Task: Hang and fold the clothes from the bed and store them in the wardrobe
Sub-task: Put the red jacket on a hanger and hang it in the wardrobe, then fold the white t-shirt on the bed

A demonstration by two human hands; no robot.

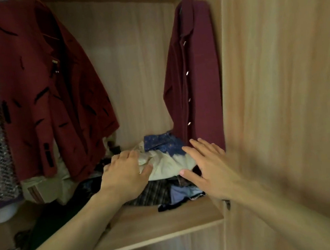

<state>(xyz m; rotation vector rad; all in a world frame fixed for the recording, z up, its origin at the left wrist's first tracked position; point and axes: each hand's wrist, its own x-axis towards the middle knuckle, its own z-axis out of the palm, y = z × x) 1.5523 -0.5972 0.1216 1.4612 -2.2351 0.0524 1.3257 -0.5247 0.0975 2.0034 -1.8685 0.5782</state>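
Wardrobe interior, head view. A cream folded garment [166, 163] lies on top of a pile of folded clothes [168, 189] on the wardrobe shelf [164, 222]; a blue patterned piece [162, 144] sits just behind the cream garment. The left hand [124, 172] rests on the cream garment's left side, fingers extended and slightly bent, thumb touching the cloth; its grip encloses nothing. The right hand [205, 167] is spread flat at the garment's right side, grip likewise open, though whether it touches the cloth cannot be told. A rust-red patterned shirt [51, 93] hangs above and left of the pile, a maroon buttoned shirt [195, 78] above and right. Likely hazards: uneven pressing could slide the loosely stacked pile off the shelf's front edge, where a dark item already overhangs; withdrawing the hands could drag the cream garment and undo its fold.
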